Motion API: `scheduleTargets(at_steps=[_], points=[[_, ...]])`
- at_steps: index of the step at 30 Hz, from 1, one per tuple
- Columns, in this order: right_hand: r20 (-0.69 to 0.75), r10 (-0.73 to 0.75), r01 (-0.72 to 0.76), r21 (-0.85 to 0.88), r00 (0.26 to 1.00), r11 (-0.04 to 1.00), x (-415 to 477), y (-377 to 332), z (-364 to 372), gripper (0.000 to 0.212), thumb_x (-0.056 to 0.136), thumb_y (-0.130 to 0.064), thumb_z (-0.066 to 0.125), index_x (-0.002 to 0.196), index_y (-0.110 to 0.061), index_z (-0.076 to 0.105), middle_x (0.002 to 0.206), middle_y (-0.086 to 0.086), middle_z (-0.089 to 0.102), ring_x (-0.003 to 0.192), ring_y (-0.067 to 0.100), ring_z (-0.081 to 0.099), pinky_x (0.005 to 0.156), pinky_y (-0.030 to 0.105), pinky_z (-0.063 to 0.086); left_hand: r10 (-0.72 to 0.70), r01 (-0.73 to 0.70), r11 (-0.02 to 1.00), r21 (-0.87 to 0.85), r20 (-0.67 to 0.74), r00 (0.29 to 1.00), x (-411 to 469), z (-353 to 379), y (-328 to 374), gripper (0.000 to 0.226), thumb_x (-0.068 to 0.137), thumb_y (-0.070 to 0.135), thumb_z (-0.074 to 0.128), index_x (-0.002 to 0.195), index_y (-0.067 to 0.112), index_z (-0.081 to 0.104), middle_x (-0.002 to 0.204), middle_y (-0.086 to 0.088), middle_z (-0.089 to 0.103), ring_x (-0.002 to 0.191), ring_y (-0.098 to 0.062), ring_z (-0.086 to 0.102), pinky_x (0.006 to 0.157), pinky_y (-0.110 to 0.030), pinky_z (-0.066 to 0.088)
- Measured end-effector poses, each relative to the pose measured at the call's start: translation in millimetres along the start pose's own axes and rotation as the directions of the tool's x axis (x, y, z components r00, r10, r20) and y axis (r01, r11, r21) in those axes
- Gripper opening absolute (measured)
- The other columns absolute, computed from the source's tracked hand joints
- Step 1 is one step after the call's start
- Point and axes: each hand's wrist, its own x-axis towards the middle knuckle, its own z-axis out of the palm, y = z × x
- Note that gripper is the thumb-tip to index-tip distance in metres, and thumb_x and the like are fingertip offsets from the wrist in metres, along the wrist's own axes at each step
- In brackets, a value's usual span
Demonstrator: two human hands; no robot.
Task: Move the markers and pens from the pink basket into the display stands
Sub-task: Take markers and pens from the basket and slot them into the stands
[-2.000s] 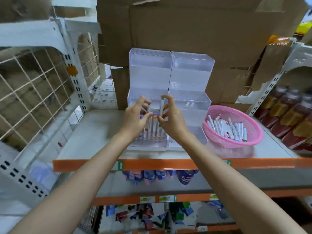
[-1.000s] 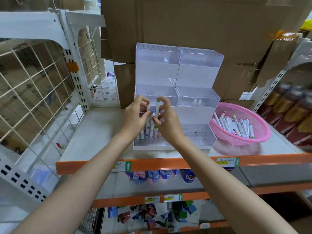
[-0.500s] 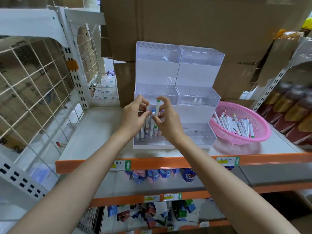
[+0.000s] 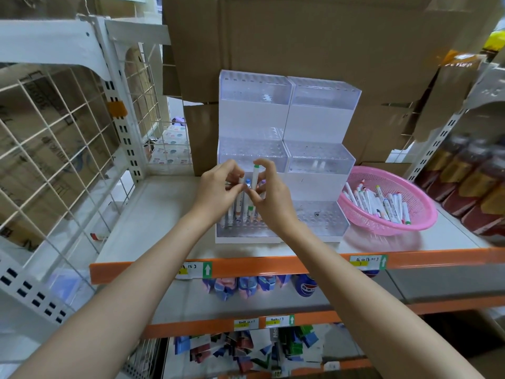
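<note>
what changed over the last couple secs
Very little. The right hand seems to have eased the green-capped marker slightly down toward the bottom tier of the left display stand, still pinching it upright. The left hand stays at the standing markers beside it. Nothing was let go. The pink basket is as before.

In the centre, a green-capped marker (image 4: 255, 178) is pinched upright by the right hand (image 4: 273, 203) over the clear stand (image 4: 252, 149); a neighbouring marker (image 4: 240, 202) is pinched by the left hand (image 4: 216, 192).
</note>
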Motion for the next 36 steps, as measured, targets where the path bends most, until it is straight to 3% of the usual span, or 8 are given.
scheduleTargets(at_steps=[4,11,18,27,30,36], points=[[-0.016,0.032,-0.032,0.023,0.999,0.999,-0.3,-2.2,-0.9,0.051,0.086,-0.006,0.066,0.129,-0.02,0.041,0.078,-0.021,0.049,0.066,0.001,0.057,0.067,0.033,0.051,-0.045,0.044,0.998,-0.042,-0.023,0.999,1.1,-0.6,-1.6,0.009,0.083,0.009,0.07,0.085,0.007,0.061,0.082,-0.004,0.066,0.076,-0.012,0.064,0.068,-0.02,0.053],[-0.044,-0.013,0.012,-0.036,0.999,0.999,-1.6,-5.3,1.5,0.047,0.086,-0.008,0.067,0.125,-0.021,0.043,0.078,-0.022,0.048,0.067,0.009,0.058,0.067,0.045,0.055,-0.1,0.095,0.993,-0.075,-0.053,0.994,0.2,-3.0,-4.2,0.007,0.086,0.014,0.068,0.086,0.012,0.062,0.08,0.002,0.066,0.076,-0.005,0.063,0.066,-0.013,0.049],[-0.039,-0.022,0.021,-0.024,0.999,0.999,-0.5,-5.5,0.9,0.047,0.087,-0.009,0.067,0.126,-0.019,0.043,0.079,-0.021,0.047,0.063,0.002,0.054,0.066,0.039,0.055,-0.013,0.01,0.996,-0.088,-0.026,1.0,-3.1,-5.0,-3.7,0.006,0.085,0.009,0.069,0.089,0.007,0.067,0.084,0.001,0.069,0.079,-0.004,0.063,0.07,-0.013,0.051],[-0.02,-0.008,0.008,-0.012,1.0,1.0,-1.7,-3.7,2.4,0.047,0.087,-0.008,0.066,0.126,-0.022,0.043,0.087,-0.013,0.055,0.071,0.014,0.061,0.071,0.046,0.055,-0.069,0.064,0.99,-0.125,-0.032,0.997,-3.1,-4.1,-1.0,0.006,0.085,0.009,0.068,0.088,0.014,0.065,0.081,0.008,0.065,0.079,0.005,0.062,0.07,-0.006,0.047],[-0.022,-0.002,0.002,-0.008,1.0,1.0,-2.8,-2.1,3.6,0.047,0.089,-0.009,0.065,0.127,-0.023,0.042,0.09,-0.01,0.056,0.072,0.014,0.062,0.07,0.046,0.055,-0.056,0.053,0.993,-0.106,-0.023,0.998,-2.8,-5.9,0.5,0.006,0.085,0.01,0.069,0.089,0.012,0.066,0.083,0.005,0.066,0.079,0.002,0.062,0.07,-0.006,0.048],[-0.025,-0.007,0.007,-0.016,1.0,1.0,-2.9,-0.8,1.6,0.046,0.089,-0.009,0.065,0.128,-0.02,0.043,0.081,-0.024,0.049,0.068,0.003,0.057,0.069,0.04,0.055,-0.023,0.025,0.998,-0.056,0.037,0.999,-5.6,-4.4,-2.7,0.005,0.084,0.007,0.069,0.088,0.007,0.066,0.083,-0.003,0.07,0.078,-0.012,0.066,0.071,-0.016,0.053]])
